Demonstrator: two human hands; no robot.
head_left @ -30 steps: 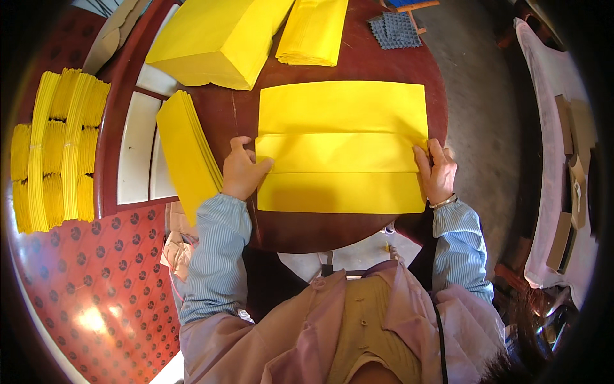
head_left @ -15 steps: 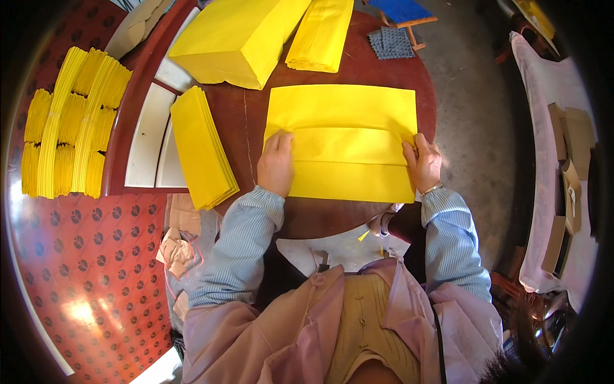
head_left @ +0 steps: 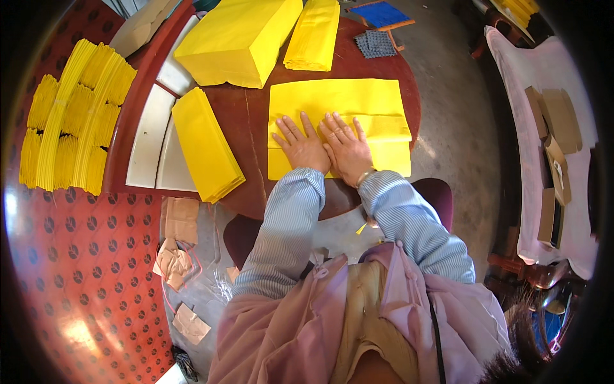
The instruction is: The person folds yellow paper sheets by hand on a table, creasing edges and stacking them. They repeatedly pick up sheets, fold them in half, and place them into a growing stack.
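A wide yellow paper sheet (head_left: 332, 96) with a fold across it lies flat on the dark red round table (head_left: 256, 185) in front of me. Pressing on its middle are both my hands, side by side, palms down. My left hand (head_left: 300, 148) has its fingers stretched out and spread over the crease. Close beside it, my right hand (head_left: 348, 147) lies flat as well, its thumb near the left hand. Part of the fold is hidden under my fingers. A folded stack of yellow paper (head_left: 204, 147) rests to the left.
At the table's far side stand a large yellow block-shaped bag (head_left: 236, 45) and another folded yellow stack (head_left: 313, 35). A grey textured pad (head_left: 375, 45) is at the far right edge. Yellow bundles (head_left: 70, 118) are at far left. Cardboard pieces (head_left: 556, 141) lie on a pink-covered surface at right.
Both hands have let go of the sheet's side edges and moved inward to its middle, where they now lie flat. The sheet's near part looks folded shorter.
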